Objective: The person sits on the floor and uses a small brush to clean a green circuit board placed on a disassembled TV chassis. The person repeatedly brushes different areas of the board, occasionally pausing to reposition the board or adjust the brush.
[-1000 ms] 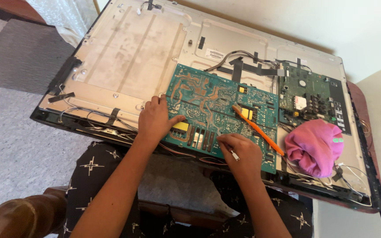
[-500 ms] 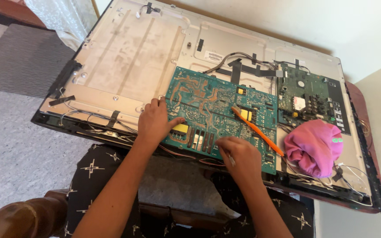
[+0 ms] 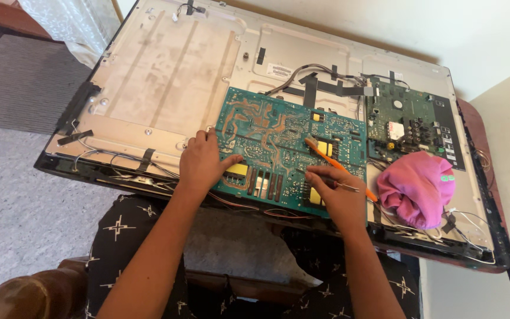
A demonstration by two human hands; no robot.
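A teal-green circuit board (image 3: 278,139) lies solder side up on the opened back of a flat screen set (image 3: 166,77). My left hand (image 3: 203,163) rests flat on the board's left near corner, fingers spread over its edge. My right hand (image 3: 340,199) sits at the board's near right edge, pinching a thin metal tool (image 3: 349,187) whose tip points right. An orange-handled tool (image 3: 333,163) lies slantwise on the board just beyond my right hand, not held.
A crumpled pink cloth (image 3: 417,188) lies on the panel right of the board. A darker green board (image 3: 408,121) with connectors is mounted behind it. Loose wires (image 3: 119,162) run along the set's near edge. My patterned dark trousers (image 3: 119,236) are below.
My right hand has shifted a little right and up onto the board's edge, and the thin metal tool now shows in its fingers. The left hand has hardly moved.
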